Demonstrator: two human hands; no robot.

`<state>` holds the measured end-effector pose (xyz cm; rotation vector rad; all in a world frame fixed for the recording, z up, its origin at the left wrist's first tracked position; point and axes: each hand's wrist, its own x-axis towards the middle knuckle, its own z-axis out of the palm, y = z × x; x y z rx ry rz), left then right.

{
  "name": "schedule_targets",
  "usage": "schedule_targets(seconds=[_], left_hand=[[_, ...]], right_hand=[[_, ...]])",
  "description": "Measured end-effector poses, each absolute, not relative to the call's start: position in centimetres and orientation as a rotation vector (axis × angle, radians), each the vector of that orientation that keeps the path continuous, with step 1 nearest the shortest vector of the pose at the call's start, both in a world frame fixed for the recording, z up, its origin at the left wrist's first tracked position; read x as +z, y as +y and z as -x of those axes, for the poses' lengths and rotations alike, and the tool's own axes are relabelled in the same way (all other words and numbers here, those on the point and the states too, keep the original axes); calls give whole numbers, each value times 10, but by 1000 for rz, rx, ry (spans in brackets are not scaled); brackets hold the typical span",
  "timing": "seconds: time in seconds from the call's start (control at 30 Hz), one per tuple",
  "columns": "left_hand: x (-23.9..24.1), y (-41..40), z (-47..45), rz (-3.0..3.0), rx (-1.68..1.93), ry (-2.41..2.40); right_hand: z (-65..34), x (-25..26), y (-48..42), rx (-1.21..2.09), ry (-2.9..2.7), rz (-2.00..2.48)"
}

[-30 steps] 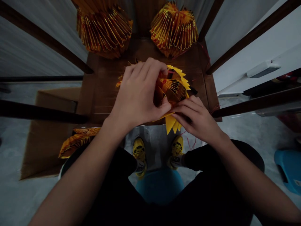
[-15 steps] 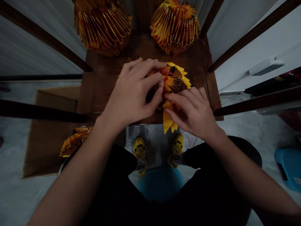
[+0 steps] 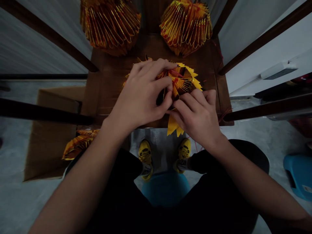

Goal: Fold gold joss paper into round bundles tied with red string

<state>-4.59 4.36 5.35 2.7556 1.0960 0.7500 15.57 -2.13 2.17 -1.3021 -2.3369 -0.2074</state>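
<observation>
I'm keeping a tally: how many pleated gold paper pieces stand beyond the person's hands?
2: the left piece and the right piece, side by side at the back of the wooden surface. More may be hidden behind them.

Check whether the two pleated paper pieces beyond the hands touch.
Apart: the head view shows brown wood between the left pleated piece and the right pleated piece.

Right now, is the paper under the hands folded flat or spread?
Partly spread: the paper fans out in pleats beside a curved, pointed yellow edge. The left hand hides some; cannot tell there.
</observation>
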Motion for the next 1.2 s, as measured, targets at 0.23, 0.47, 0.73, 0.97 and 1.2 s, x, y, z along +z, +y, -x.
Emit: schedule_targets(seconds=[0.23,0.47,0.73,0.97,1.2], left_hand=[[55,43,45,-2736,718,1117],[56,42,44,-2740,707,1115],[66,38,40,-2600,683,1157],[63,42,39,-2572,719,1136],[63,40,40,-2572,742,1118]], right_hand=[[-145,19,-24,-305,-2362,1403],[-139,11,-21,-282,-2396,1363],[-135,10,-22,-226,-2421,1397],[-131,9,-22,-251,-2368,1395],[-127,10,-25,-268,-2375,1402]])
